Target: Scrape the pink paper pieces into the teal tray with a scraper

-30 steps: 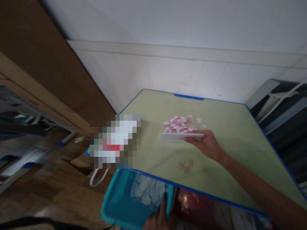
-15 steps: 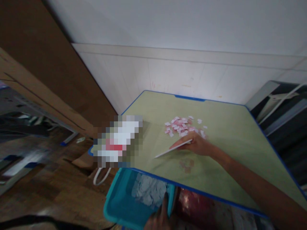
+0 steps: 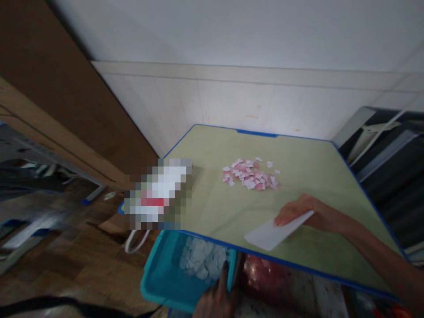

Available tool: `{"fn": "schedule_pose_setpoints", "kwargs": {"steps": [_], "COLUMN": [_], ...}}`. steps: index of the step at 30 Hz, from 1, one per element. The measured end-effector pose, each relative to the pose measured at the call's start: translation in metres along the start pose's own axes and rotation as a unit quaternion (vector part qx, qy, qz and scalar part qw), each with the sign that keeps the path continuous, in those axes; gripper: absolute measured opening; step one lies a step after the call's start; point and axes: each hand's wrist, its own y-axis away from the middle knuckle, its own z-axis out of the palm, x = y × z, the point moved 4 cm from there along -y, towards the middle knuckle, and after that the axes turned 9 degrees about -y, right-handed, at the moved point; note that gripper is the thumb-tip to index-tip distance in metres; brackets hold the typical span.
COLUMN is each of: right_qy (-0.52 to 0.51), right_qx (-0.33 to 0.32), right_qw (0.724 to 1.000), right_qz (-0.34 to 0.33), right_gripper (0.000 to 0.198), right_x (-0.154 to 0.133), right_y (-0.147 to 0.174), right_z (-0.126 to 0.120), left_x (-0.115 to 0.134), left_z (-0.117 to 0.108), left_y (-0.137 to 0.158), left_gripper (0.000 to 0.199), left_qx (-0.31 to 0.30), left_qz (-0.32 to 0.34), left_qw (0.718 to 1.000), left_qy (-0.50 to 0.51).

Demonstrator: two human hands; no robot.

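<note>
My right hand [image 3: 294, 214] pinches a thin white card [image 3: 278, 232] over the near right part of the green tabletop [image 3: 212, 194]. The card's broad face shows, and its lower edge is close to the table's front edge. Beyond it lies a loose heap of small pink-and-white paper pieces [image 3: 250, 174], apart from my hand. At the bottom, my left hand [image 3: 215, 300] grips the rim of a teal plastic basin [image 3: 159, 269], its index finger stretched along the right side. The basin sits below the table's front edge, with a pile of whitish flat pieces [image 3: 203, 258] inside.
A blurred-out white and red object [image 3: 162, 190] stands at the table's left edge, with a white loop [image 3: 135, 243] below it. A pale wall [image 3: 232, 97] closes off the back. Dark folded items [image 3: 391, 159] lean at the right. A reddish shiny bag [image 3: 265, 274] lies under the table.
My right hand has moved right and toward me with the card, which has turned from edge-on to show its face. The view has shifted slightly. My left hand stays at the basin.
</note>
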Motion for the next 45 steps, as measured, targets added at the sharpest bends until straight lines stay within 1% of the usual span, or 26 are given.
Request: {"fn": "schedule_pose_setpoints", "kwargs": {"steps": [3, 4, 5, 6, 7, 8, 10, 11, 12, 14, 17, 19, 22, 25, 30, 33, 36, 41, 43, 45], "right_qy": [-0.030, -0.047, -0.063, -0.069, -0.063, -0.049, -0.013, 0.000, 0.005, 0.001, -0.033, -0.055, -0.062, -0.063, -0.034, 0.017, 0.072, 0.126, 0.135, 0.144], "right_qx": [0.023, 0.033, 0.046, 0.071, 0.113, 0.167, 0.286, 0.334, 0.365, 0.396, 0.430, 0.431, 0.394, 0.370, 0.361, 0.371, 0.375, 0.337, 0.336, 0.349], "right_qw": [0.999, 0.998, 0.997, 0.994, 0.989, 0.978, 0.942, 0.923, 0.909, 0.896, 0.879, 0.875, 0.886, 0.889, 0.896, 0.892, 0.891, 0.915, 0.916, 0.909], "right_qz": [-0.007, -0.002, 0.010, 0.038, 0.076, 0.116, 0.177, 0.193, 0.199, 0.201, 0.204, 0.211, 0.237, 0.262, 0.257, 0.259, 0.244, 0.182, 0.172, 0.177], "right_gripper": [0.031, 0.031, 0.032, 0.033, 0.033, 0.031, 0.026, 0.025, 0.026, 0.031, 0.036, 0.035, 0.032, 0.031, 0.028, 0.027, 0.025, 0.018, 0.017, 0.019], "right_x": [-0.002, -0.002, -0.001, 0.001, 0.003, 0.006, 0.009, 0.010, 0.011, 0.015, 0.021, 0.024, 0.022, 0.019, 0.011, 0.002, -0.006, -0.017, -0.021, -0.027], "right_y": [0.023, 0.030, 0.037, 0.043, 0.049, 0.054, 0.062, 0.063, 0.063, 0.058, 0.052, 0.049, 0.048, 0.051, 0.055, 0.057, 0.060, 0.058, 0.056, 0.056], "right_z": [0.002, 0.002, 0.002, 0.001, -0.003, -0.008, -0.022, -0.028, -0.033, -0.039, -0.039, -0.030, -0.007, 0.016, 0.040, 0.048, 0.055, 0.067, 0.066, 0.059], "left_x": [0.000, 0.000, -0.001, -0.001, -0.001, -0.001, 0.000, 0.000, 0.000, 0.000, 0.001, 0.001, 0.001, 0.001, 0.002, 0.002, 0.002, 0.002, 0.002, 0.003], "left_z": [0.002, 0.003, 0.004, 0.005, 0.005, 0.005, 0.003, 0.001, 0.000, -0.003, -0.010, -0.013, -0.014, -0.012, -0.007, -0.007, -0.009, -0.016, -0.016, -0.016], "left_y": [-0.001, -0.001, -0.002, -0.002, -0.002, -0.002, -0.002, -0.002, -0.001, -0.001, 0.001, 0.002, 0.004, 0.004, 0.002, 0.001, 0.003, 0.006, 0.007, 0.006], "left_gripper": [0.036, 0.036, 0.036, 0.036, 0.036, 0.036, 0.034, 0.033, 0.034, 0.037, 0.036, 0.036, 0.037, 0.041, 0.051, 0.050, 0.049, 0.053, 0.053, 0.052], "left_qx": [-0.001, -0.004, -0.005, -0.006, -0.007, -0.006, -0.005, -0.008, -0.012, -0.037, -0.042, -0.031, -0.019, -0.018, -0.024, -0.021, -0.024, -0.001, -0.003, -0.007], "left_qz": [0.029, 0.028, 0.026, 0.025, 0.025, 0.028, 0.036, 0.032, 0.025, 0.019, 0.011, 0.006, 0.001, -0.002, -0.009, -0.006, -0.007, 0.000, 0.001, 0.002], "left_qw": [0.999, 1.000, 1.000, 1.000, 1.000, 1.000, 0.999, 0.999, 1.000, 0.999, 0.999, 0.999, 1.000, 1.000, 1.000, 1.000, 1.000, 1.000, 1.000, 1.000], "left_qy": [0.013, 0.011, 0.007, 0.003, 0.000, -0.001, -0.002, -0.006, -0.013, -0.015, -0.008, -0.005, -0.006, -0.015, -0.010, -0.006, -0.007, 0.005, 0.012, 0.013]}}
